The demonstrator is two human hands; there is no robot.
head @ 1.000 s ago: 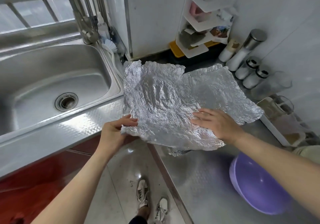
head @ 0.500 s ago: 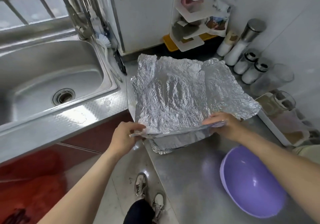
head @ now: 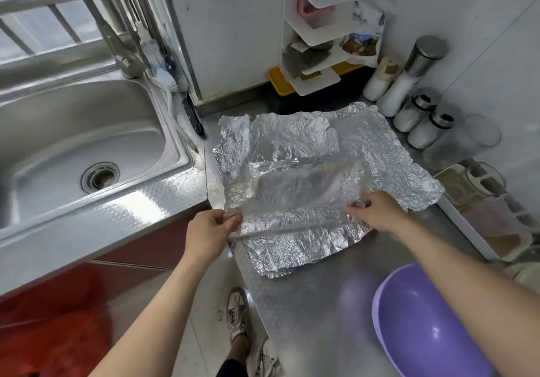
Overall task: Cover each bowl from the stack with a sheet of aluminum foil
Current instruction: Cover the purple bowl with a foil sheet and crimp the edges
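Observation:
Crinkled aluminum foil sheets (head: 295,239) lie stacked on the steel counter (head: 315,312). A top foil sheet (head: 298,184) is lifted off the pile by its near edge. My left hand (head: 209,235) pinches its near left corner. My right hand (head: 377,211) pinches its near right corner. An empty purple bowl (head: 420,333) sits on the counter at the lower right, under my right forearm and apart from the foil.
A steel sink (head: 73,148) with a tap fills the left. Several shakers (head: 420,113) and a glass jar (head: 467,143) stand at the back right, a white corner shelf (head: 315,40) behind the foil. A white tray (head: 482,216) lies at the right. The counter edge drops to the floor.
My right hand went from resting flat on the foil to pinching the edge. Both hands have raised the top sheet's near edge off the pile. The view shifted left and down.

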